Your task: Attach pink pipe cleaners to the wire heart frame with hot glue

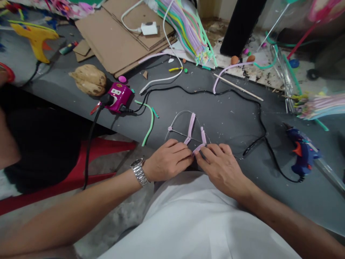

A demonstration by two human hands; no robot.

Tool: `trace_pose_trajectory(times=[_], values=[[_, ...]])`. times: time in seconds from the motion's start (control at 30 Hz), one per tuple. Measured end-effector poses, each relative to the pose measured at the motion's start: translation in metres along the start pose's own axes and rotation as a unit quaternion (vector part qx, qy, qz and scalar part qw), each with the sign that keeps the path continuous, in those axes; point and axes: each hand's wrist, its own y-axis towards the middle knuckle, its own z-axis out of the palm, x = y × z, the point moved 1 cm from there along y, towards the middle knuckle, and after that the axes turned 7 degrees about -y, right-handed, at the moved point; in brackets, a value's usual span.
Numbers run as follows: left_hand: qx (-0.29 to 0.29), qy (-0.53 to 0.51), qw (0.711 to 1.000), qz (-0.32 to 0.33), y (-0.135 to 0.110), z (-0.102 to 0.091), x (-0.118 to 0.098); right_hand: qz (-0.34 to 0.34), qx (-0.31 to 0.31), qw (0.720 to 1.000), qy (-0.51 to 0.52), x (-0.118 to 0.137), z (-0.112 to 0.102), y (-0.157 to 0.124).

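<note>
At the table's near edge, my left hand [172, 158] and my right hand [218, 163] are close together with fingers closed. Both grip a lilac pipe cleaner [191, 126], which is bent into several folded lengths. It lies across a thin wire frame [180, 114] with a curved top and a straight crossbar. A small lilac knob [169, 128] sits on the frame's left side. The lower part of the frame is hidden behind my fingers. Left of the hands lies a loose green pipe cleaner [150, 126].
A blue glue gun [303, 153] lies at right, its black cord crossing the table. A magenta power socket [118, 97] and a yellow glue gun [35, 37] are at left. Cardboard sheets [107, 39] and bundled pipe cleaners [185, 28] lie behind. Another person's arm [8, 140] shows at left.
</note>
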Motion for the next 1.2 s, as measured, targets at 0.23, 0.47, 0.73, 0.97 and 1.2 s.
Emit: trace_pose_trajectory(times=[0.23,0.47,0.73,0.97,1.2], values=[[-0.061,-0.016,0.995,-0.073,-0.001,0.010,0.004,0.002,0.000,1.000,0.002,0.000,0.001,-0.001],[-0.073,-0.036,0.993,-0.084,-0.004,0.012,0.007,-0.003,0.000,1.000,-0.014,0.001,0.001,-0.005],[-0.080,-0.055,0.990,-0.098,-0.004,0.016,0.009,-0.026,0.001,0.999,-0.039,0.002,-0.005,-0.001],[-0.089,-0.032,0.991,-0.090,-0.008,0.016,0.004,-0.024,0.004,0.999,-0.033,0.002,-0.009,0.002],[-0.100,-0.032,0.991,-0.084,-0.007,0.020,0.002,-0.012,0.005,0.999,-0.030,0.002,-0.004,-0.002]])
